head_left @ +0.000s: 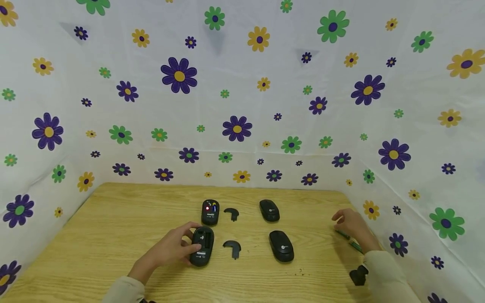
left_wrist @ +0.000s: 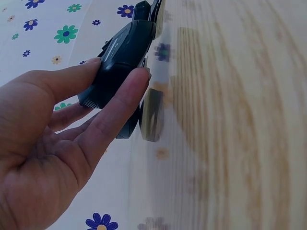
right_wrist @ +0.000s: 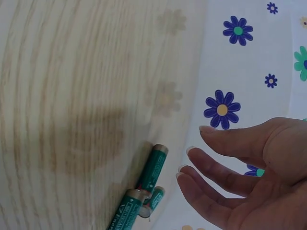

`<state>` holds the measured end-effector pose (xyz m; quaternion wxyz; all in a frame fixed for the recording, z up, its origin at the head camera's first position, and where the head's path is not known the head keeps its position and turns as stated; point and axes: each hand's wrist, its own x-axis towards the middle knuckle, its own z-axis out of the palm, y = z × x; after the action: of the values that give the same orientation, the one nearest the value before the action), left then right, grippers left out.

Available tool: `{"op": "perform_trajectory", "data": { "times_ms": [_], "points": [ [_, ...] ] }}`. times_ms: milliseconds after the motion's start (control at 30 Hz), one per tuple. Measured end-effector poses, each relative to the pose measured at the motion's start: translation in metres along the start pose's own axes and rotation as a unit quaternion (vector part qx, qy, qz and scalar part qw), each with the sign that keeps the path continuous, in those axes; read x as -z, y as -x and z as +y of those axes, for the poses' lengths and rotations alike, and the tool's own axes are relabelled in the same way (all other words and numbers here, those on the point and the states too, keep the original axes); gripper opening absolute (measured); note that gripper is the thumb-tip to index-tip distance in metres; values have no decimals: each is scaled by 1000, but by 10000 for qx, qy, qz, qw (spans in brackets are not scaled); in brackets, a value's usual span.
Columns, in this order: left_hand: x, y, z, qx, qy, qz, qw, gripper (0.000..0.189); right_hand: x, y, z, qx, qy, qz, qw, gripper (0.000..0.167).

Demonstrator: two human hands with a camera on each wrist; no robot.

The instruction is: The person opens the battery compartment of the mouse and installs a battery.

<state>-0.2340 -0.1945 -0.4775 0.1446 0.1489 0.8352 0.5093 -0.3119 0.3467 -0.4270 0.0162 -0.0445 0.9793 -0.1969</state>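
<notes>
Cream fabric sleeve (head_left: 390,275) sits closest to my cam. My empty right hand (head_left: 352,225), thumb and fingers apart, is just beside green cylindrical batteries (head_left: 356,246), long axes slanting near the tabletop's (head_left: 314,206) right edge; left hand (head_left: 170,249), farther off, pinches an upturned black plastic mouse (head_left: 202,257).

The black mice (head_left: 281,247) and green batteries (right_wrist: 152,170) bear pale print (right_wrist: 126,212) too small or blurred to read.

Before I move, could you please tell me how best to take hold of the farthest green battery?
I'd pinch the farthest green battery across its barrel toward the far end, coming from above: it lies on its side, a slim cylinder with that end free, while the other green batteries crowd its near end.
</notes>
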Motion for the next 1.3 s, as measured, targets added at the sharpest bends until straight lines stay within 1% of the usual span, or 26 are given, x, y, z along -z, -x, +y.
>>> {"op": "perform_trajectory", "data": {
  "times_ms": [67,200,367,633,1000,1167,1300],
  "points": [
    [0,0,0,18,-14,30,10000,59,-1,0,2,49,-25,52,10000,22],
    [0,-1,-1,-48,-16,13,10000,59,-6,2,6,146,-81,267,9995,19],
    [0,-2,-2,-115,13,-54,9999,59,-11,4,12,105,-51,485,9988,19],
    [-2,-2,1,-124,-34,-12,9999,57,-14,2,17,25,-22,376,9993,18],
    [-2,-2,2,-18,-66,-3,10000,58,-23,-4,22,179,-112,156,9997,19],
    [-2,-1,3,5,-37,-12,10000,57,-25,-4,21,331,-46,193,9993,16],
    [-3,-1,3,-53,-34,-25,10000,58,-25,-3,19,378,-17,224,9990,16]
  ]
}}
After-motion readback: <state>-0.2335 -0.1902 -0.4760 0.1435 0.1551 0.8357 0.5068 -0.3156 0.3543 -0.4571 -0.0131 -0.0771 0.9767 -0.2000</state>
